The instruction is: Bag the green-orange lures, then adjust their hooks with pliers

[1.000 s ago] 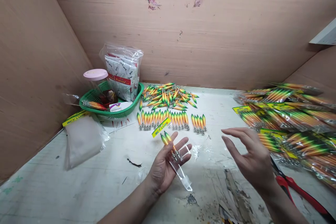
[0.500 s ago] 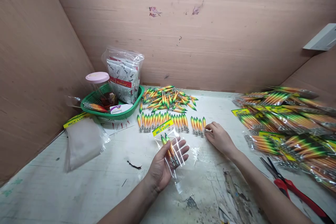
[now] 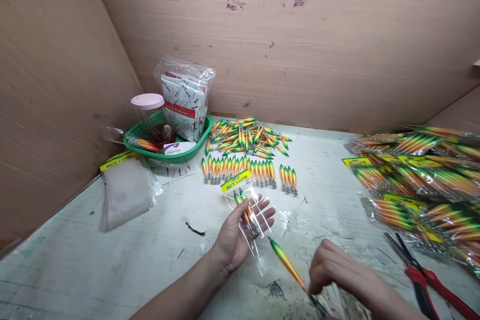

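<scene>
My left hand point(image 3: 235, 236) holds a clear plastic bag point(image 3: 247, 210) with a yellow header card; two orange-green fishing lures lie inside it. My right hand point(image 3: 339, 271) pinches the hook end of one loose lure point(image 3: 285, 261), whose green tip points up-left toward the bag's open bottom. A neat row of lures point(image 3: 240, 168) and a smaller group point(image 3: 288, 179) lie on the table beyond my hands. A loose heap of lures point(image 3: 245, 137) sits behind the row.
A green basket point(image 3: 187, 152) with a pink-lidded jar point(image 3: 152, 115) and a packet bag stands at the back left. A stack of empty bags point(image 3: 127, 190) lies left. Filled lure packs point(image 3: 416, 180) pile up right, beside red-handled scissors point(image 3: 423, 280).
My right hand went to the small lure group, picked one lure and drew it back toward the bag. My left hand kept the bag almost still.
</scene>
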`<state>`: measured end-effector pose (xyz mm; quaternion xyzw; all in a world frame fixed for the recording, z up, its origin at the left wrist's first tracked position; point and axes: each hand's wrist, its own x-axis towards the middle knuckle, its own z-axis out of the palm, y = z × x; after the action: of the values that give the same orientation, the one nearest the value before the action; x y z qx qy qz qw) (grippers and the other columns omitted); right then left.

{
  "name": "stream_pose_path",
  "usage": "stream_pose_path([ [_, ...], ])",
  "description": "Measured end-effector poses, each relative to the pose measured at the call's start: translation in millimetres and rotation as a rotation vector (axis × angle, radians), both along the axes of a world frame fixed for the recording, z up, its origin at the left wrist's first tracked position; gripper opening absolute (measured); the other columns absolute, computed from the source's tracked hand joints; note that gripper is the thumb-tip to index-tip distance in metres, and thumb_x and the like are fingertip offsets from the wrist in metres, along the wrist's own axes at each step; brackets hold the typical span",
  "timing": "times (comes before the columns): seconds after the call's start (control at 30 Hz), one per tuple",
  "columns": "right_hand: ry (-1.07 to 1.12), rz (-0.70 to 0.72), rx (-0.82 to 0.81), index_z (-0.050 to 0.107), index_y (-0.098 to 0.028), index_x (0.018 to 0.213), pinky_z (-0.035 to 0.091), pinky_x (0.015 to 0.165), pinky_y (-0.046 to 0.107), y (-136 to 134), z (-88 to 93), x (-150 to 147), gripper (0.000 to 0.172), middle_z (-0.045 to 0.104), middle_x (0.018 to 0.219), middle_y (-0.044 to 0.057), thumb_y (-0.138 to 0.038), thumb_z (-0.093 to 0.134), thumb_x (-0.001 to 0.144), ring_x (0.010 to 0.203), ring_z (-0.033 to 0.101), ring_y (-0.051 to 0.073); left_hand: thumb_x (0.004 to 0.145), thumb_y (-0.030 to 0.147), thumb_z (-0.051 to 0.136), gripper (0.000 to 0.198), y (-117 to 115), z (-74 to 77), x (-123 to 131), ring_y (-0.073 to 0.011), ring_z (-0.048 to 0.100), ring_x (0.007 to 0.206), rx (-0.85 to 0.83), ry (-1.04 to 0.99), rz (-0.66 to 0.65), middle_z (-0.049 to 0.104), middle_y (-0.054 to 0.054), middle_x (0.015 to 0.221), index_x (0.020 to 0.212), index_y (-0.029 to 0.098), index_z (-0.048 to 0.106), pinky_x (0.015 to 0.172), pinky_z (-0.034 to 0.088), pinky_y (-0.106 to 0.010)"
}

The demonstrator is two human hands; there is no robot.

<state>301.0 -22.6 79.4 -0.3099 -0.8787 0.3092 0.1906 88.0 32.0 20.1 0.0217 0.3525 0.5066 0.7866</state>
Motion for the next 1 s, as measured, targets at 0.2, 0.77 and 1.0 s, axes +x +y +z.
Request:
stream_pose_path([
  [0.2, -0.042, -0.344, 0.640, 0.060, -0.019, 0.095, 0.047, 0.065, 0.033, 9, -33.8, -50, 0.021, 0.066, 0.080, 0.005, -0.005, 0.049, 0.084, 0.073, 0.056, 0.020, 0.089, 0.026, 0.057, 0.028, -3, -0.5, 3, -0.0278, 0.070, 0.098, -0.031, 0.014, -0.026, 0.071, -0.017, 0.108, 0.109, 0.007, 0.065, 0.094, 0.052, -0.041],
  [0.77, 0.103, -0.621, 0.384, 0.057, -0.022, 0.087, 0.048, 0.064, 0.031, 63, -35.2, -15, 0.005, 0.058, 0.079, 0.003, -0.027, 0.055, 0.089, 0.071, 0.056, 0.018, 0.091, 0.027, 0.056, 0.033, -5, 3.0, 1, -0.0258, 0.071, 0.094, 0.003, 0.025, -0.035, 0.070, -0.019, 0.112, 0.114, 0.005, 0.061, 0.081, 0.058, -0.035],
  [1.0, -0.076, -0.605, 0.312, 0.062, -0.022, 0.089, 0.052, 0.060, 0.032, 127, -85.0, 25, 0.014, 0.064, 0.085, 0.006, -0.024, 0.055, 0.078, 0.071, 0.062, 0.019, 0.086, 0.018, 0.061, 0.020, -5, 1.1, 1, -0.0260, 0.072, 0.088, 0.000, 0.071, -0.008, 0.073, -0.015, 0.103, 0.102, 0.006, 0.067, 0.077, 0.060, -0.035],
])
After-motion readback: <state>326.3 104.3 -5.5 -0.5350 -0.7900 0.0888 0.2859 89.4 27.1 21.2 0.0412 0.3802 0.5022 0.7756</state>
